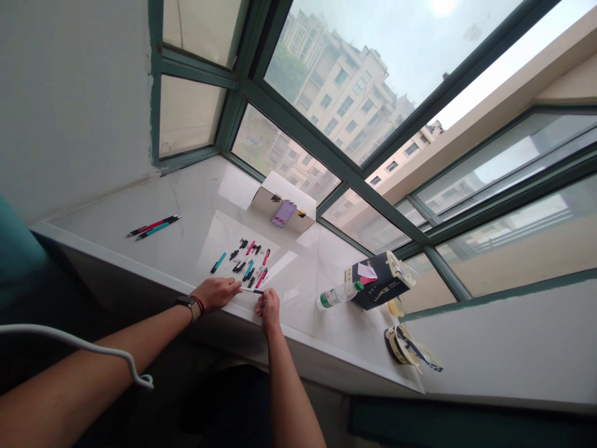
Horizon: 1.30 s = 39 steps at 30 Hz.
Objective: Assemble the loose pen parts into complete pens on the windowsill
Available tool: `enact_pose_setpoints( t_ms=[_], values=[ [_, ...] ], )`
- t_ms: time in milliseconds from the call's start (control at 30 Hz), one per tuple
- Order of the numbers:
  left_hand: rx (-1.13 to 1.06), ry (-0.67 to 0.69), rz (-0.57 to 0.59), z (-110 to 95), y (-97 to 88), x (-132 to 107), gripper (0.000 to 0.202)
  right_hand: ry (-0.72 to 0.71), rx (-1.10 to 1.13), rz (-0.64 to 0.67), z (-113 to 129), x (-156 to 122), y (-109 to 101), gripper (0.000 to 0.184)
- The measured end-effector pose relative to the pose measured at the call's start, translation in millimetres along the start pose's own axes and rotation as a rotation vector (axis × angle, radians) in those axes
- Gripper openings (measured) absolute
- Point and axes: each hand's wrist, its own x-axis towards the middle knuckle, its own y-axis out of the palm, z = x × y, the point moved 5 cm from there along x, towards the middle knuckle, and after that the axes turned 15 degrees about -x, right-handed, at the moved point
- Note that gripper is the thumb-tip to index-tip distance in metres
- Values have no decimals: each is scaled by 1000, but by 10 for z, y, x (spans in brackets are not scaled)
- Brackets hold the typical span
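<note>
Left hand (217, 292): one, watch (186, 303) and a red band at the wrist, fingers pinched on the near end of a pen piece (250, 290).
Right hand (269, 306): one, curled closed, fingertips on the opposite end of the same piece.

Pen piece: one, thin, pale along most of its length, dark at the end by the right hand. It was held between the two hands just above the worktop (186, 205), close to the front edge. The long axis ran from side to side, roughly along that edge, with the dark end pointing to the person's right. It lay almost level.

Loose pen parts (247, 258): one cluster just beyond the hands, in short black, red and teal bits lying mostly slantwise. They were too small and crowded for an exact count. One teal barrel (217, 262) lay apart on the cluster's left.

Whole pens (153, 227): two, one red and one teal, side by side and parallel. They sat well to the left of the cluster, tips towards the window side.

White box (283, 202): one, behind the cluster near the window frame.

Plastic bottle (338, 295): one, lying on its side to the right of the hands, green cap against a dark carton (379, 281), one.

Tape rolls (401, 342): a stack at the right end of the worktop, number unclear.

White cable (69, 342): one, crossing the left forearm.
</note>
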Motion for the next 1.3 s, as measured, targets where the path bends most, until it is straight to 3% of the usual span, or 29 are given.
enact_pose_setpoints(
  t_ms=[200,667,867,1100,1300],
  values=[
    [-29,26,4,-25,-18,-10,33,51,-70,-63,-19,30,-4,55],
    [-9,16,3,-13,-18,-6,35,-4,11,-11,-39,37,-21,35],
    [-77,-13,-31,1,-22,-10,34,13,59,-120,-56,52,-91,31],
    [-12,-9,-38,-25,-44,-23,36,44,154,-275,-127,56,-192,30],
    [-11,-16,-28,-36,-55,-10,36,28,-19,-282,-135,165,-170,32]
  ],
)
